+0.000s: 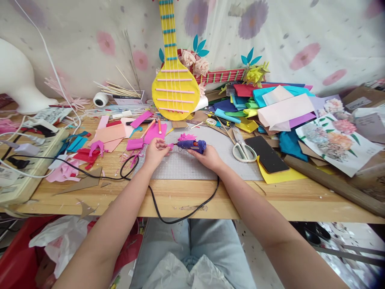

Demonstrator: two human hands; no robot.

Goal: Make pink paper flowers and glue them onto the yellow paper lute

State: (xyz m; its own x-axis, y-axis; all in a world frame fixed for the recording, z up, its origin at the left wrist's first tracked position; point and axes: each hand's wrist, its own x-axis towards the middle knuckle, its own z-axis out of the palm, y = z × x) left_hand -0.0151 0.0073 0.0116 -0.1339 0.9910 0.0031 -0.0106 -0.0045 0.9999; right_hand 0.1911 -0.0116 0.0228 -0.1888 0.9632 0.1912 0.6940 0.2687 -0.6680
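My right hand (207, 157) is closed around a blue hot glue gun (191, 145), held sideways with its nozzle pointing left. A small piece of pink paper (171, 147) is pinched between the fingertips of my left hand (157, 153). The nozzle is at the paper; whether it touches I cannot tell. Just behind the gun lies a cut magenta paper piece (187, 137) on the grey cutting mat (180, 168). The gun's black cord (168, 222) loops over the table's front edge and runs left.
Scissors (244, 152) and a phone (267, 154) lie to the right. A yellow paper lute (176, 92) stands at the back. Coloured paper (285, 106) is piled back right, with scraps (112, 134) at left. A power strip (27, 172) sits at far left.
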